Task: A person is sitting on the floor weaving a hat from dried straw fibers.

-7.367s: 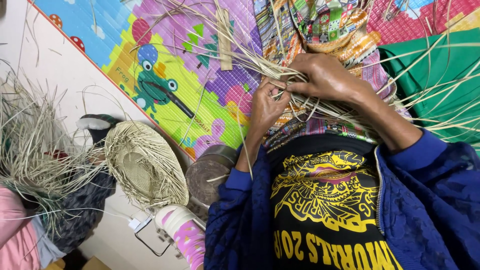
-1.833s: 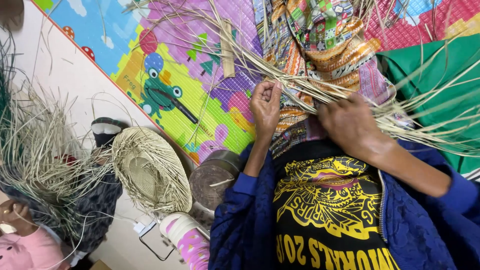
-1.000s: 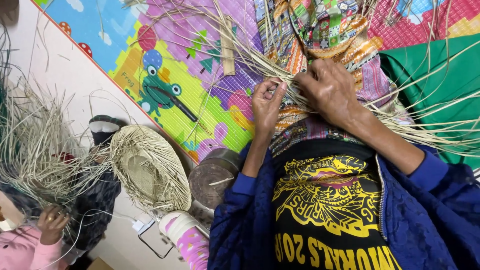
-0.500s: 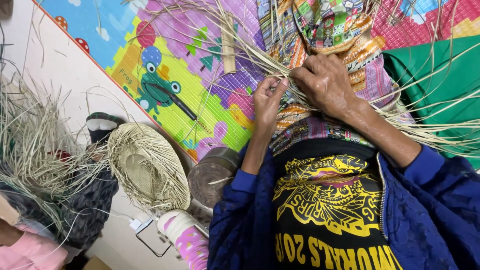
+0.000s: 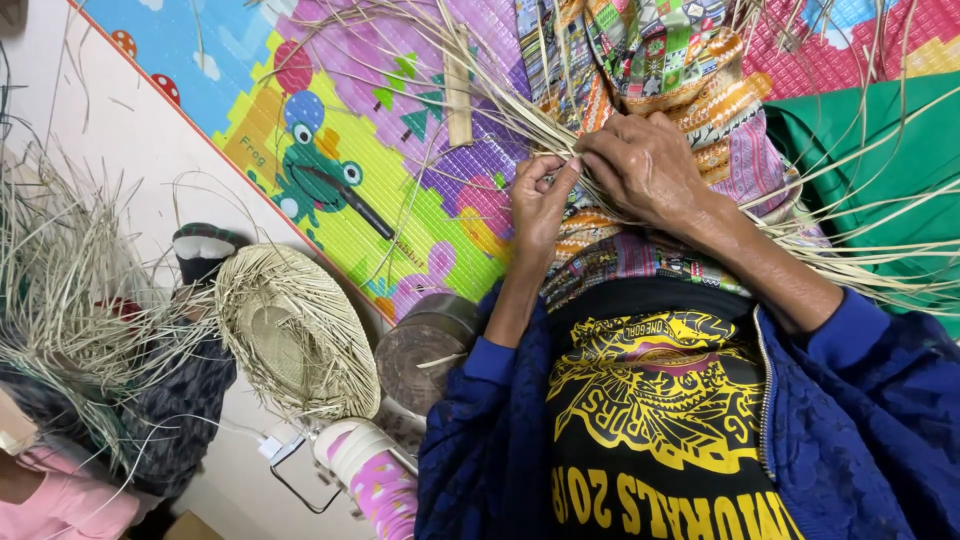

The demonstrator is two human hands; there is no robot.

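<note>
Head view: both hands, left hand point(image 5: 538, 205) and right hand point(image 5: 645, 170), pinched closed on straw strands point(image 5: 520, 125).

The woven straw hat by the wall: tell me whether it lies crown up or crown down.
Crown down. The woven straw hat shows its hollow inside, the brim spread around it.

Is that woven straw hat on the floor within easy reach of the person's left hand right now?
Probably yes, but not freely: the left hand is pinching the straw strands together with the right hand. The woven hat lies uncovered on that side, beside a round tin.
</note>
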